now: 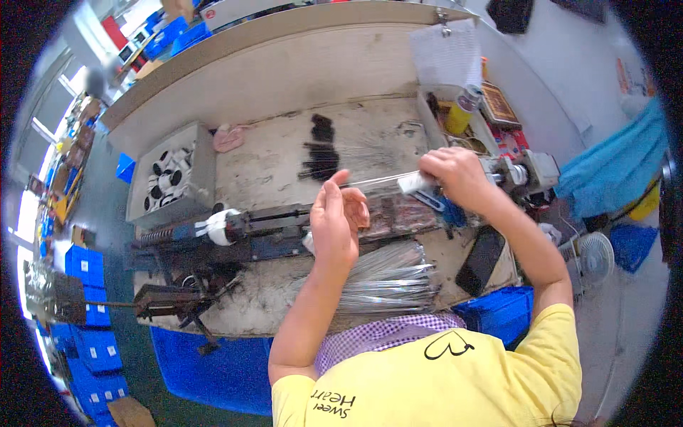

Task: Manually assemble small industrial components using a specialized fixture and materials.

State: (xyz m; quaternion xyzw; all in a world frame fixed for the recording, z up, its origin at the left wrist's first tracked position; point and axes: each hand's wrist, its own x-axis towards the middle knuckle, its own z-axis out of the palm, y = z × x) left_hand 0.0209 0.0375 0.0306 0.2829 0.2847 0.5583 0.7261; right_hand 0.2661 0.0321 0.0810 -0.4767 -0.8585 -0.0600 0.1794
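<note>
Since the thin pale wires (384, 178) stretch between the two hands, I judge from my distant place that one round of work is under way and not yet finished. These wires are above the bench (263, 142), on the near side of the dark bristle bundles (322, 149). Close to the person's body, the heap of silvery wires (388, 285) lies loose, so much material seems to be left. At the left, the grey box (204, 167) contains many white-and-black round pieces (167, 179); whether these are finished, I cannot tell.

The right hand (455, 174) is bent over, knuckles upward, its fingers closed on the wire ends; a white block (411, 183) is just below the fingertips, and I cannot say if it is held too. The right elbow is bent outward. The left hand (336, 220) stands nearly upright, fingers half extended; I cannot tell whether it grasps the other ends.
</note>
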